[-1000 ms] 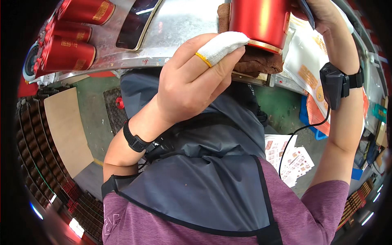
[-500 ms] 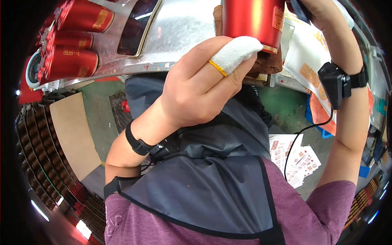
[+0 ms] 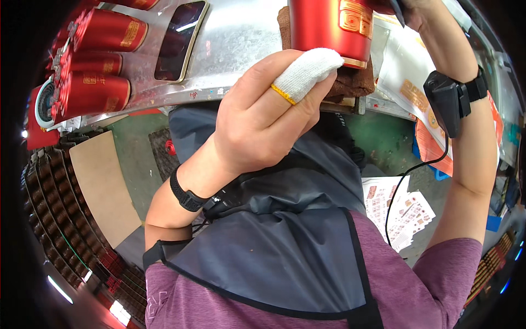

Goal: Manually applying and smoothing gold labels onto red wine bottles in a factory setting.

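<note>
A glossy red cup-like vessel (image 3: 323, 30) with a gold emblem rests on a folded brown towel (image 3: 350, 85) at the table's edge; its top runs out of view. My left hand (image 3: 268, 112) is closed at the vessel's near lower end, steadying it. One of its fingers wears a white knit finger cover (image 3: 309, 74) with a yellow hem. My right hand (image 3: 419, 13), at the upper right, is partly cut off by the picture's edge. From it juts a dark, flat, pointed piece (image 3: 398, 11), close to the vessel's right side.
Several similar red vessels (image 3: 109, 30) lie at the left of the metal table (image 3: 235, 33), beside a phone (image 3: 182, 41). White bags (image 3: 405, 68) with gold print lie at the right. Printed sheets (image 3: 397, 211) and a cardboard panel (image 3: 104, 186) are lower down. A black cable (image 3: 390, 205) hangs from my right wrist's device.
The red vessel has turned, bringing its gold emblem from the right edge more toward the front. My left hand stays at its base. The whole view has shifted slightly.
</note>
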Action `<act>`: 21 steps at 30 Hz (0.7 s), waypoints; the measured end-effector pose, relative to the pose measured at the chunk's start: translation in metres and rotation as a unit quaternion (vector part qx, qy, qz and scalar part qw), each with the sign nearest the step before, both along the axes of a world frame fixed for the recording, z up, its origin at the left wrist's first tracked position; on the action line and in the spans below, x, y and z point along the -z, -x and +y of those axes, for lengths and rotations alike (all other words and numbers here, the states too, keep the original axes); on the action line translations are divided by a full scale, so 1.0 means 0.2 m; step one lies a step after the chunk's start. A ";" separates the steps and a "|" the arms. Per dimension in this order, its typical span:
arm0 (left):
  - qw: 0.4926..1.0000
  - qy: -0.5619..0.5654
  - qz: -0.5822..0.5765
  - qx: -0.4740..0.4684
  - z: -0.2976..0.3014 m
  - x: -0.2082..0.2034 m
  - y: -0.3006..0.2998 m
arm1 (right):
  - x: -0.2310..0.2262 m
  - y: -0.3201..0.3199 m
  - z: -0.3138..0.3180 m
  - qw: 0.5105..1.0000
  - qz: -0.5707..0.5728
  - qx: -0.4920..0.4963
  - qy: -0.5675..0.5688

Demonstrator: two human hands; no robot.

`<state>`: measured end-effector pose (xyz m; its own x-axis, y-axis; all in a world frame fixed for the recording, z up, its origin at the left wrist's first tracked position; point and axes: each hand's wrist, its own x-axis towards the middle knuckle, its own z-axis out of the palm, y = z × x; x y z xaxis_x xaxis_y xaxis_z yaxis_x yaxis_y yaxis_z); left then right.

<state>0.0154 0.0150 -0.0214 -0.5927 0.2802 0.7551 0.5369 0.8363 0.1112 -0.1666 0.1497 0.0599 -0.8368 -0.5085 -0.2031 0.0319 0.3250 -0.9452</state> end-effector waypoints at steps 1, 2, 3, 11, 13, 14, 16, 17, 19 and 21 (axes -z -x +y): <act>1.000 -0.003 0.011 0.013 0.02 -0.01 0.03 | -0.11 -0.07 -0.02 0.998 -0.003 0.063 -0.023; 1.000 -0.001 0.011 0.018 0.03 -0.02 0.03 | -0.17 -0.10 -0.05 0.993 -0.012 0.112 -0.039; 1.000 -0.001 0.001 0.008 0.02 -0.02 0.02 | -0.23 -0.09 -0.08 0.993 -0.013 0.111 -0.036; 0.999 -0.016 -0.025 -0.015 0.03 -0.02 0.00 | 0.29 0.38 0.19 0.960 -0.216 -0.095 0.150; 1.000 0.001 0.012 -0.001 0.02 -0.01 0.03 | 0.28 0.33 0.17 0.969 -0.174 -0.091 0.148; 1.000 0.002 0.011 0.004 0.02 -0.01 0.03 | 0.28 0.32 0.17 0.976 -0.133 -0.092 0.145; 1.000 0.003 0.016 0.011 0.02 -0.02 0.04 | 0.25 0.31 0.16 0.972 -0.145 -0.108 0.150; 1.000 0.006 0.013 0.010 0.02 -0.02 0.04 | 0.21 0.25 0.12 0.987 -0.100 -0.062 0.110; 1.000 0.006 0.027 0.014 0.02 -0.01 0.04 | 0.07 0.14 0.17 0.993 0.010 -0.065 0.100; 0.999 0.004 0.026 0.019 0.05 -0.02 0.05 | 0.03 0.04 0.09 0.999 0.016 0.008 0.049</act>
